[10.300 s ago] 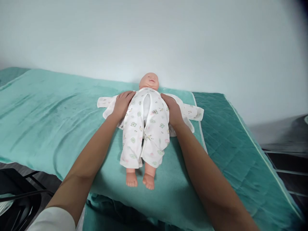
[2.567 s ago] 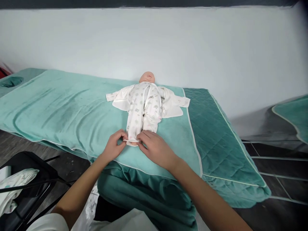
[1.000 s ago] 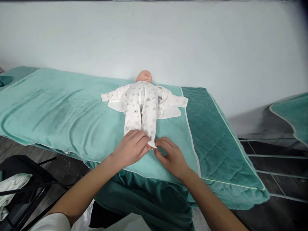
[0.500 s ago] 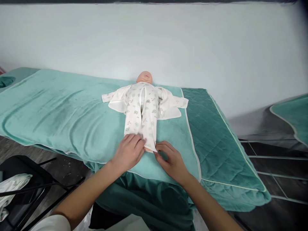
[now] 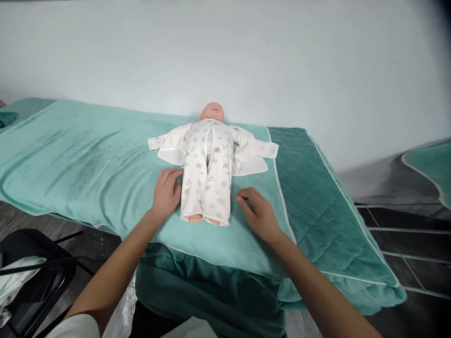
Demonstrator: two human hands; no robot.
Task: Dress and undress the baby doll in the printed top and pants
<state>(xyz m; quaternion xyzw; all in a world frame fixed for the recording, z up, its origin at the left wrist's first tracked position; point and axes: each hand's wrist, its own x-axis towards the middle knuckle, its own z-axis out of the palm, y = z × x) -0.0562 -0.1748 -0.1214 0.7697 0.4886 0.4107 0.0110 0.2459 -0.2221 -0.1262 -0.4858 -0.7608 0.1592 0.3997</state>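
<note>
A baby doll (image 5: 213, 111) lies on its back, head toward the wall. White patterned baby trousers (image 5: 219, 180) cover its front and legs, and its feet show at the cuffs. Under them a white baby shirt (image 5: 251, 155) spreads out, its sleeves stretched to both sides. Close beside the trouser leg on the left, my left hand (image 5: 167, 193) rests with bent fingers and holds nothing. To the right of the other leg, my right hand (image 5: 259, 212) is loosely curled, thumb and forefinger slightly apart, nothing in it.
Beneath the doll is a light green blanket (image 5: 116, 159) on a bed with a dark green quilted cover (image 5: 317, 188). At lower left stands a black chair (image 5: 42, 281) with a white patterned cloth (image 5: 23, 277) on it. A pale wall (image 5: 225, 56) runs behind.
Both hands have let go of the trouser cuffs and moved apart, up along the outer sides of the legs. The trouser legs lie flatter and both feet now show.
</note>
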